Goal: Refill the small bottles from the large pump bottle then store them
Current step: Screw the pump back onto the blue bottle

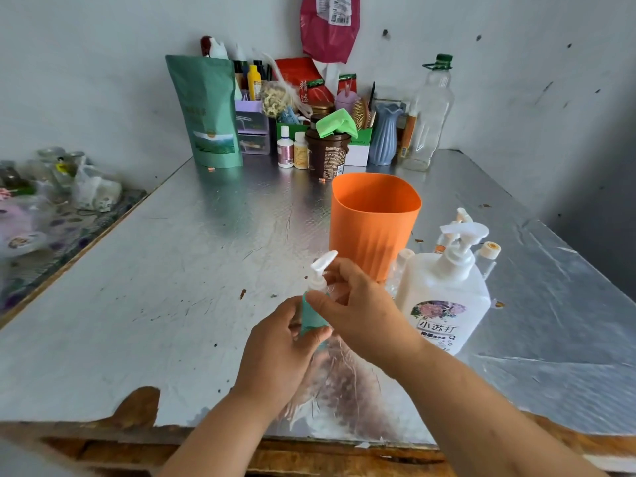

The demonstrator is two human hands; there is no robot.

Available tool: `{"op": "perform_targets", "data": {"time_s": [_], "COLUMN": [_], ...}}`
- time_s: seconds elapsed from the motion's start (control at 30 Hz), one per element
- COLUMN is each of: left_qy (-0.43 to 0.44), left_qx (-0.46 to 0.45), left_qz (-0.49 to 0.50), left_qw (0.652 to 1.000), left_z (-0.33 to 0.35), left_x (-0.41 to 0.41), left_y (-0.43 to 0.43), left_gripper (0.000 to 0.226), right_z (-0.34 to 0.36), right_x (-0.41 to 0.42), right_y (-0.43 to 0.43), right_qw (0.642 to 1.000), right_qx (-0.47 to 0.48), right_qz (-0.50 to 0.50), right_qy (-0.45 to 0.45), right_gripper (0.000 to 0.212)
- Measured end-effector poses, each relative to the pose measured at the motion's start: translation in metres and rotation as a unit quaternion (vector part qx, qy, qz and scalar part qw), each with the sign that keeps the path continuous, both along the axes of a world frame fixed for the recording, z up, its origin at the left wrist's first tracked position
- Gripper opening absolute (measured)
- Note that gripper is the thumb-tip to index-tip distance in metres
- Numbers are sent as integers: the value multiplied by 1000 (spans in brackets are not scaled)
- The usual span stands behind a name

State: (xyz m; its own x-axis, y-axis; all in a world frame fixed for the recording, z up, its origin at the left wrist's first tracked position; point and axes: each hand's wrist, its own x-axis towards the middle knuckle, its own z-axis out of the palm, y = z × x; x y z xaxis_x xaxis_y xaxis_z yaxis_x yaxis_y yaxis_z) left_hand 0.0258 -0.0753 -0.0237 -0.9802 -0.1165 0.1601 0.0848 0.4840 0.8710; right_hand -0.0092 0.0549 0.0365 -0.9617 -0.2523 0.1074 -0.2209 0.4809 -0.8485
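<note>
As the head camera looked down on the bench (165, 270), the small teal pump bottle (312, 315) was held upright, just left of the large pump bottle (444, 297). The left grip (275, 342) wrapped its body; the right grip (358, 304) pinched the pump collar. Judged light, smooth, probably slippery: hold by the body.

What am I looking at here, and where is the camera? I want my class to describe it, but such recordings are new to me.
There is no machine: one camera worn on a person's head looks down at their two bare hands. The left hand grips the body of a small pump bottle, and the right hand pinches it near the neck. On the silvery table stand a large white pump bottle, an orange cup and, behind the large bottle, more small bottles.
</note>
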Motion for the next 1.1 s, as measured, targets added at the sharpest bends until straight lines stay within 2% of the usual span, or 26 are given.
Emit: {"op": "perform_targets", "data": {"time_s": [0.07,0.17,0.3,0.43,0.53,0.63,0.77,0.9,1.0,1.1], "left_qy": [0,3,3,9,8,8,3,1,0,-4], "left_qx": [2,3,4,1,5,-2,-7,-17,-17,-18], "left_qz": [0,-2,0,-5,-2,-3,2,2,2,0], "left_qw": [1000,1000,1000,1000,1000,1000,1000,1000,1000,1000], "left_z": [0,0,1,1,2,2,3,4,4,5], "left_x": [0,0,0,1,1,1,1,2,2,3], "left_y": [0,0,0,0,0,1,1,2,3,4], "left_gripper": [25,26,25,25,24,26,25,29,28,28], "right_z": [-1,-3,-4,-4,-3,-5,-6,-9,-8,-9], "right_x": [0,-2,1,1,3,2,4,3,4,3], "right_y": [0,1,1,1,0,0,-1,0,-1,0], "right_qw": [1000,999,1000,999,1000,999,999,998,999,998], "right_qx": [-7,-21,-12,-7,2,-10,-10,-5,15,2], "right_qz": [-5,-28,-9,-35,-21,-50,-32,-61,-44,-63], "right_qy": [11,-11,2,-3,8,-7,12,-5,19,10], "right_gripper": [18,31,15,30,22,37,22,39,31,37]}}
